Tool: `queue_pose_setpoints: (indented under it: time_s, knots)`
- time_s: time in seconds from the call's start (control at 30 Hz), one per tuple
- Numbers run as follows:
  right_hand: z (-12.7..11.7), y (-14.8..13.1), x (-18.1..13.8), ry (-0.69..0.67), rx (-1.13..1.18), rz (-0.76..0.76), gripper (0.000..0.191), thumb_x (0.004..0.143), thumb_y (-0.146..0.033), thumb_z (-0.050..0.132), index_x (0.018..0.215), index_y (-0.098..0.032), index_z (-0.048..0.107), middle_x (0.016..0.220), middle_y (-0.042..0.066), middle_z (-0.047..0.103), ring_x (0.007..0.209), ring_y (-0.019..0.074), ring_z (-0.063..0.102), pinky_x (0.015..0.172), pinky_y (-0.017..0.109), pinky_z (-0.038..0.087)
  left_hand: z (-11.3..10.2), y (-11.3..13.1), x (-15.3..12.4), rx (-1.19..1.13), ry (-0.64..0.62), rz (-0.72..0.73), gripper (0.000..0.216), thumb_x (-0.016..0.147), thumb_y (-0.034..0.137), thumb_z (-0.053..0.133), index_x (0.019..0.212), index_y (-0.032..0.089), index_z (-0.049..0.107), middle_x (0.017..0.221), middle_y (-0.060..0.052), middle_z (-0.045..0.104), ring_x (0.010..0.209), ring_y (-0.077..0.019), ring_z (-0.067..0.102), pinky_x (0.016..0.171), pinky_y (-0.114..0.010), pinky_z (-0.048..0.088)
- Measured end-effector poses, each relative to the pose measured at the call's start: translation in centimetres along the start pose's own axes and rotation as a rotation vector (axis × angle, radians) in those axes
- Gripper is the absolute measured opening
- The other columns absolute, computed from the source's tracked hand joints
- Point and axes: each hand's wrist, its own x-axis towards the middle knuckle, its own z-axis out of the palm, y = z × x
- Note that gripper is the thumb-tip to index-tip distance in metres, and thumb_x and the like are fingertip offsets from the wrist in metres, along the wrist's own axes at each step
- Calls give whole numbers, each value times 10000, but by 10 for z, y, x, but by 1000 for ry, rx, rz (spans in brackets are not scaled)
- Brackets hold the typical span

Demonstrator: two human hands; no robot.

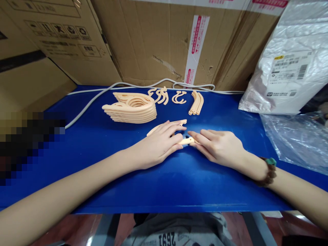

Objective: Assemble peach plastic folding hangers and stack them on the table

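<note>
My left hand is closed over a curved beige plastic hanger piece, which lies low over the blue table and is partly hidden by the fingers. A holed end of a beige strip pokes out between my two hands. My right hand pinches at the right side of that strip, its fingertips close to those of my left hand. Whether the strip and the curved piece are joined is hidden. Behind my left hand stands a neat stack of beige hanger pieces.
Small beige hooks, more hooks and several curved strips lie at the back of the blue table. A white cable runs behind them. Cardboard boxes wall the rear; a plastic parcel bag stands right.
</note>
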Motion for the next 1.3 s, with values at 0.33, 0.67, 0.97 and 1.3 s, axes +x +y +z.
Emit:
queue_pose_setpoints:
  time_s: [0.33, 0.67, 0.97, 1.3]
  knots:
    - [-1, 0, 1, 12, -101, -30, 358, 1002, -326, 418, 1182, -121, 649, 739, 29, 645, 613, 144, 586, 581, 294, 338, 0, 0, 1, 13, -14, -3, 275, 1038, 345, 322, 1071, 188, 546, 1434, -94, 474, 1456, -213, 240, 1203, -480, 209]
    - [-2, 0, 1, 29, -65, -14, 352, 990, -361, 445, 1168, -160, 672, 726, 18, 642, 619, 136, 573, 584, 293, 332, 1, -2, 0, 10, -28, 3, 272, 1034, 349, 337, 1060, 186, 553, 1443, -94, 459, 1451, -213, 244, 1209, -469, 193]
    - [-4, -2, 0, 62, -104, -26, 352, 986, -365, 449, 1155, -158, 679, 707, 15, 627, 607, 138, 547, 577, 292, 325, -3, -1, 0, -26, -45, 17, 253, 1030, 329, 351, 1055, 193, 563, 1422, -88, 484, 1458, -216, 239, 1212, -462, 197]
    - [1, 0, 1, 69, -23, -40, 330, 992, -362, 424, 1006, -179, 698, 677, -1, 609, 573, 127, 544, 559, 288, 317, -2, -3, 1, -25, -46, 29, 271, 1028, 336, 350, 1061, 187, 574, 1407, -98, 492, 1447, -231, 263, 1209, -469, 196]
